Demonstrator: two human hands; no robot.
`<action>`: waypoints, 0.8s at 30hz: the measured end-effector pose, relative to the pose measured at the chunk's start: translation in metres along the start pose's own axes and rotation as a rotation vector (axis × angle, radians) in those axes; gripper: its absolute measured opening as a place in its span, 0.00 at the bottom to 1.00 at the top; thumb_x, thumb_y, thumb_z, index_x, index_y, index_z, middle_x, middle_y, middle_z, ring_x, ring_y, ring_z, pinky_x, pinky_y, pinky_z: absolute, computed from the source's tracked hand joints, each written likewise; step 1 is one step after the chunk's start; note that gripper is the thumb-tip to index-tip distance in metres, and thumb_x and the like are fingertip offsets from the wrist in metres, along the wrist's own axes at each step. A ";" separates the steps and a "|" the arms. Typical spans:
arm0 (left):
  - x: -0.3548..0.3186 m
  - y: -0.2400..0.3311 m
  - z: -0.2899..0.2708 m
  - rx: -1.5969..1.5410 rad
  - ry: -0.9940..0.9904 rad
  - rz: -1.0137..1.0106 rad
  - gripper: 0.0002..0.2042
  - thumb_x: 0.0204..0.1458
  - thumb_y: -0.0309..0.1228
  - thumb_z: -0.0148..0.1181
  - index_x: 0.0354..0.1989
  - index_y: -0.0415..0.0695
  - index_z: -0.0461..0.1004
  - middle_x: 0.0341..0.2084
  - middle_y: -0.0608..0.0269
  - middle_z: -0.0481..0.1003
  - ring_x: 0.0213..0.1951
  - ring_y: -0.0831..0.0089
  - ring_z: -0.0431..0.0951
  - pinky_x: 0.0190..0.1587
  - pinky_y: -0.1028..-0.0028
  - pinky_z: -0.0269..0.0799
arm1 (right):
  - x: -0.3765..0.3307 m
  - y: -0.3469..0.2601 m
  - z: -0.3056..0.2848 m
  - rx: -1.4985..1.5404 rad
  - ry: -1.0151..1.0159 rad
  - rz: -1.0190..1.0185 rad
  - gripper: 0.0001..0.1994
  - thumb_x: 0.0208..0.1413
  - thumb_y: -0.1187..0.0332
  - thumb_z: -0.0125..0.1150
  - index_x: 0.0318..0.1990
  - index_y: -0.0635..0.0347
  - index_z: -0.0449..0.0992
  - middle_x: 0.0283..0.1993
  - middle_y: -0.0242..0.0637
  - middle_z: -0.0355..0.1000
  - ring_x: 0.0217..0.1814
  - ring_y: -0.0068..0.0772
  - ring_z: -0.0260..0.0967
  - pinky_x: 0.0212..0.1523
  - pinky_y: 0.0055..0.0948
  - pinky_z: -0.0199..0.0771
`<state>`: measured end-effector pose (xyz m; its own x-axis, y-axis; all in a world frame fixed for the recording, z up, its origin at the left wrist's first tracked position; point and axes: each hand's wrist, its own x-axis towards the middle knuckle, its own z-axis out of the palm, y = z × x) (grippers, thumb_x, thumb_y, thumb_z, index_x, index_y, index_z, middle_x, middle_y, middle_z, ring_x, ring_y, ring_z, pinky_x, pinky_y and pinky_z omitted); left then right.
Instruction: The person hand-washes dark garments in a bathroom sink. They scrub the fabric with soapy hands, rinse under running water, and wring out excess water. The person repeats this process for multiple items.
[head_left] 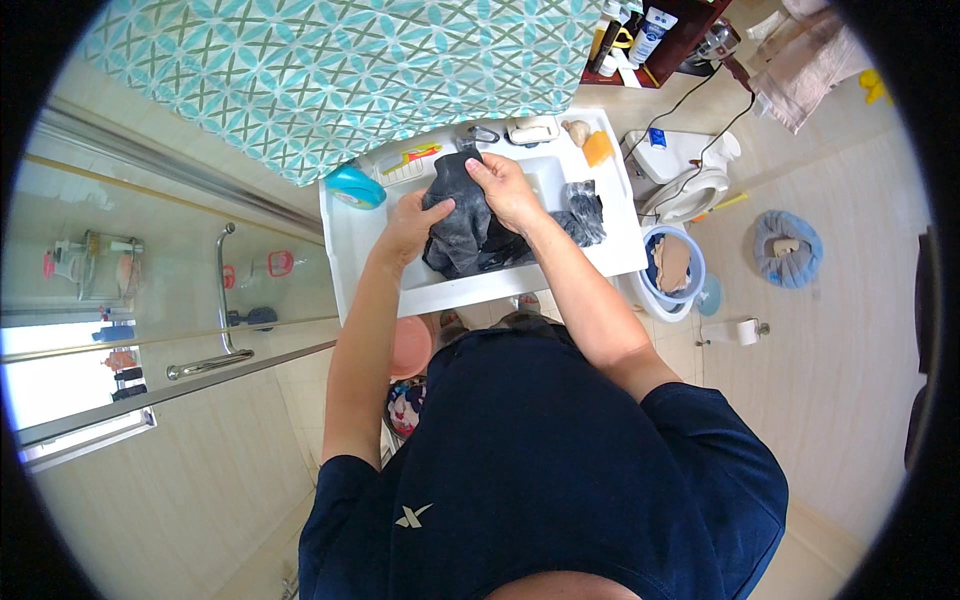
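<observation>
Both my hands grip a dark grey, wet-looking cloth garment (456,225) stretched up over the white sink (380,285). My left hand (408,226) is closed on its left edge, thumb lying on top. My right hand (503,190) pinches its upper right part near the faucet (480,135). The garment's lower folds hang into the basin and hide much of it. To the right of my right forearm, another dark cloth piece (582,215) with whitish patches, perhaps suds, lies bunched on the sink's right side. What kind of garment I hold cannot be made out.
A blue bottle (355,187) lies at the sink's left corner. Behind the basin are a soap dish (532,131) and an orange block (598,149). A patterned curtain (350,70) hangs beyond. Right stand a bucket of clothes (671,265) and a toilet (690,195); a glass partition is left.
</observation>
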<state>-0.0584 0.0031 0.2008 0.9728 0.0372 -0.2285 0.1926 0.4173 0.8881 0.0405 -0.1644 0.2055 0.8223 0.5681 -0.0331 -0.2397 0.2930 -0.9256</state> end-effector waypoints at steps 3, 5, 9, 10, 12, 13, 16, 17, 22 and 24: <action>0.004 -0.020 0.000 -0.188 0.116 0.104 0.14 0.65 0.31 0.54 0.53 0.34 0.73 0.42 0.61 0.80 0.40 0.72 0.80 0.47 0.70 0.77 | -0.004 -0.002 0.009 -0.506 0.267 -0.079 0.12 0.66 0.64 0.58 0.39 0.67 0.77 0.32 0.38 0.78 0.33 0.25 0.73 0.34 0.29 0.72; 0.013 -0.029 0.000 -0.262 0.098 0.162 0.14 0.67 0.33 0.52 0.51 0.35 0.74 0.40 0.61 0.80 0.37 0.72 0.80 0.44 0.70 0.77 | -0.012 -0.001 0.022 -0.638 0.331 -0.139 0.13 0.66 0.63 0.57 0.37 0.67 0.75 0.32 0.47 0.77 0.34 0.40 0.75 0.36 0.36 0.72; 0.030 -0.035 0.011 -0.077 0.556 0.205 0.18 0.69 0.41 0.47 0.39 0.39 0.76 0.35 0.62 0.77 0.36 0.74 0.77 0.39 0.70 0.74 | -0.025 0.007 0.056 -0.899 0.158 -0.114 0.17 0.65 0.59 0.55 0.35 0.69 0.73 0.35 0.63 0.74 0.43 0.67 0.72 0.41 0.51 0.72; 0.032 -0.035 0.017 0.376 0.589 0.279 0.19 0.69 0.42 0.46 0.38 0.39 0.76 0.34 0.62 0.77 0.35 0.74 0.76 0.38 0.70 0.73 | -0.023 0.009 0.062 -0.853 0.240 -0.153 0.19 0.65 0.57 0.55 0.32 0.69 0.74 0.31 0.62 0.73 0.41 0.68 0.73 0.39 0.52 0.72; 0.031 -0.035 0.032 0.575 0.632 0.300 0.20 0.69 0.42 0.45 0.37 0.38 0.76 0.33 0.62 0.76 0.34 0.74 0.75 0.37 0.70 0.72 | -0.010 0.010 0.062 -0.603 0.419 -0.082 0.21 0.66 0.60 0.51 0.27 0.71 0.72 0.27 0.60 0.72 0.31 0.61 0.72 0.34 0.48 0.67; 0.029 -0.035 0.041 0.302 0.576 0.150 0.20 0.69 0.42 0.45 0.37 0.38 0.76 0.31 0.63 0.76 0.34 0.75 0.75 0.37 0.69 0.71 | -0.004 0.010 0.060 -0.485 0.527 0.003 0.22 0.66 0.60 0.50 0.26 0.71 0.72 0.25 0.58 0.72 0.29 0.56 0.72 0.33 0.47 0.67; 0.025 -0.022 0.048 -0.081 0.578 0.219 0.20 0.69 0.42 0.45 0.43 0.35 0.75 0.37 0.58 0.78 0.36 0.70 0.77 0.40 0.68 0.74 | 0.004 0.014 0.061 -0.662 0.371 -0.066 0.22 0.61 0.60 0.51 0.24 0.72 0.76 0.27 0.62 0.73 0.31 0.66 0.74 0.32 0.49 0.71; 0.024 -0.019 0.050 -0.279 0.548 0.293 0.20 0.69 0.42 0.45 0.44 0.35 0.75 0.38 0.57 0.78 0.36 0.69 0.77 0.41 0.68 0.74 | 0.004 0.015 0.060 -0.625 0.225 0.052 0.22 0.61 0.59 0.52 0.23 0.72 0.75 0.26 0.63 0.73 0.31 0.66 0.74 0.32 0.49 0.71; 0.028 -0.014 0.053 0.263 0.583 0.109 0.21 0.69 0.42 0.43 0.41 0.34 0.74 0.31 0.50 0.77 0.37 0.65 0.74 0.43 0.64 0.69 | 0.011 0.027 0.049 -0.467 0.600 -0.036 0.23 0.65 0.62 0.44 0.26 0.75 0.76 0.27 0.62 0.75 0.30 0.61 0.74 0.35 0.51 0.69; 0.032 -0.016 0.052 -0.050 0.608 0.153 0.21 0.68 0.42 0.43 0.38 0.34 0.75 0.30 0.49 0.77 0.36 0.61 0.74 0.42 0.62 0.69 | 0.002 0.031 0.055 -0.548 0.435 0.072 0.25 0.65 0.60 0.45 0.27 0.76 0.77 0.30 0.66 0.74 0.37 0.63 0.76 0.40 0.51 0.71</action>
<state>-0.0237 -0.0493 0.1999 0.7391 0.6035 -0.2991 0.0364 0.4076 0.9124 0.0065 -0.1123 0.1972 0.9734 0.1788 -0.1432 -0.1005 -0.2285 -0.9683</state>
